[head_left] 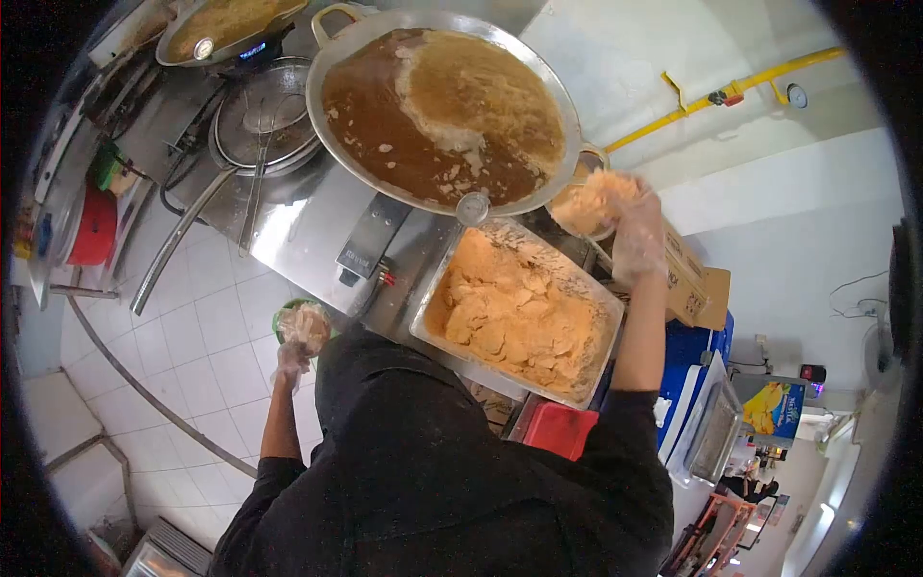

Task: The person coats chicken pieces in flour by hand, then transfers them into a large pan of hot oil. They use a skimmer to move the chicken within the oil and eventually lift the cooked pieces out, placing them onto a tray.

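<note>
My right hand (639, 231), in a clear plastic glove, is raised beside the wok's right handle. Its fingers are closed on a flour-coated piece (606, 189), whose kind I cannot make out. Just below it is a round container (575, 213) with similar orange-tinted coating. A rectangular metal tray (423, 332) filled with orange-tinted flour (524, 313) lies between my arms. Low on the left, my gloved left hand (303, 332) is at a green-rimmed bowl (282, 313). Its fingers look bunched, and whatever they hold is hidden.
A large wok (314, 125) of bubbling brown oil stands ahead on the steel stove. Left of it are strainers (264, 120) with a long handle (178, 240) and a second pan (226, 27). A yellow gas pipe (711, 96), cardboard box (687, 279) and red container (561, 430) are at right.
</note>
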Tool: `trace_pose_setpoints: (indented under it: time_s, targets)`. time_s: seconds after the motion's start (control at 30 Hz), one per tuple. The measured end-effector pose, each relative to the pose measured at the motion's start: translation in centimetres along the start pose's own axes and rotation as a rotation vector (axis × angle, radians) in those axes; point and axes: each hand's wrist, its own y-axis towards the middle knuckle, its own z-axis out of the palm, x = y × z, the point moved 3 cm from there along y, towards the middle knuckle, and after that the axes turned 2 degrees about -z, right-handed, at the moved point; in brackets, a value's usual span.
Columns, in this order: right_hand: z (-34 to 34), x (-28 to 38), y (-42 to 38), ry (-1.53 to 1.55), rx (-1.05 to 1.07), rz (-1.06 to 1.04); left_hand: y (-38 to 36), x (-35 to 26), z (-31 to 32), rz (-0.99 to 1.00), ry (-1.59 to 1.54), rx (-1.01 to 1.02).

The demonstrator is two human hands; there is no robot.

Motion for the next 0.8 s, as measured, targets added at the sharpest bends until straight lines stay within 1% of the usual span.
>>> trace_pose_setpoints:
  time_s: [0.07,0.13,0.2,0.27,0.3,0.4,0.47,0.5,0.57,0.6,0.63,0.67,0.73,0.77,0.8]
  targets:
    - [0.5,0.8,3.9,-0.163,0.024,-0.110,-0.3,1.3,-0.8,-0.010,-0.022,-0.008]
    - [1.6,0.9,8.9,-0.482,0.094,-0.247,-1.1,1.5,-1.2,-0.010,-0.001,-0.045]
    - [3.7,0.9,12.6,-0.958,0.107,-0.449,-2.1,1.4,-1.2,0.040,-0.020,-0.040]
    - [5.9,0.0,14.8,-1.110,0.185,-0.411,-3.9,0.6,-1.1,0.072,-0.022,-0.033]
    - [6.9,-0.6,16.0,-1.187,0.225,-0.392,-4.0,1.0,-1.6,0.030,-0.030,-0.080]
    - [7.9,-4.7,20.7,-1.317,0.169,-0.528,-4.8,2.7,-2.9,-0.045,-0.033,-0.177]
    - [7.5,-4.6,22.2,-1.391,0.177,-0.551,-5.4,4.1,-3.8,-0.075,-0.054,-0.199]
    - [7.3,-4.4,22.1,-1.427,0.182,-0.556,-5.7,4.8,-4.3,-0.098,-0.044,-0.219]
    - [6.4,0.5,15.6,-1.251,0.081,-0.784,-6.1,6.7,-5.2,-0.158,-0.073,-0.257]
    - [6.1,2.9,12.1,-1.271,0.099,-0.661,-6.2,7.8,-5.7,-0.195,-0.091,-0.235]
    - [5.7,3.8,8.9,-1.289,0.115,-0.540,-6.3,8.8,-6.3,-0.232,-0.110,-0.213]
    - [4.9,2.2,6.4,-1.206,0.115,-0.488,-6.3,9.8,-6.6,-0.265,-0.132,-0.189]
    - [4.5,-1.2,1.0,-1.185,0.295,-0.438,-6.3,11.8,-6.9,-0.254,-0.094,-0.159]
    - [5.5,-3.1,-1.0,-1.217,0.424,-0.430,-6.5,12.2,-7.0,-0.246,-0.075,-0.144]
    - [6.5,-5.1,-2.9,-1.239,0.555,-0.421,-6.6,12.0,-6.8,-0.185,0.056,-0.075]
